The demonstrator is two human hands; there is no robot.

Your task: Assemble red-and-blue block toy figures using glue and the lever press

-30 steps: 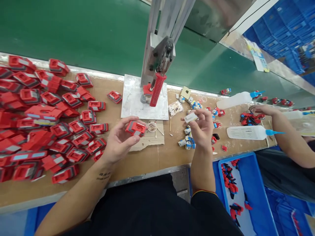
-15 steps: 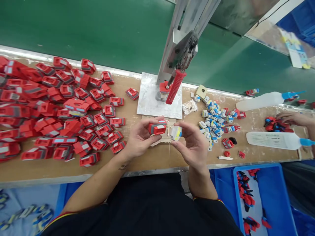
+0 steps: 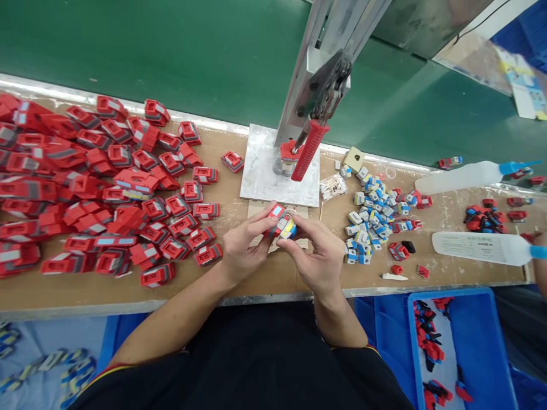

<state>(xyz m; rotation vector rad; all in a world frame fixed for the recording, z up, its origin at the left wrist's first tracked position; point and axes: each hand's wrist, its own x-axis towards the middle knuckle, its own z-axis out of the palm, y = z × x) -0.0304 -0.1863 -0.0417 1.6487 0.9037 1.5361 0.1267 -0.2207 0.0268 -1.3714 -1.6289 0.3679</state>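
Observation:
My left hand (image 3: 244, 246) is closed around a red toy vehicle body (image 3: 277, 211) with a pale window patch, over the front part of the workbench. A small white, blue and yellow toy vehicle part (image 3: 288, 229) is pinched by the fingers of my right hand (image 3: 319, 250). The two pieces touch end to end; whether they are locked together I cannot tell. Just beyond my hands, a lever press with a red handle (image 3: 311, 149) stands over a metal plate (image 3: 256, 185). Another red piece (image 3: 290, 149) sits beneath its plunger.
Many red toy bodies (image 3: 128, 219) cover the bench's left side. White-and-blue parts (image 3: 370, 213) are heaped at right, near cotton swabs (image 3: 333, 186) and two plastic bottles (image 3: 478, 247). A blue bin (image 3: 482, 341) holds red-black pieces below. Another person's hand (image 3: 539, 256) shows at far right.
My hands have come together, bringing the white, blue and yellow part against the red body. At far right, the other person's hand has drawn back from the red-blue pile.

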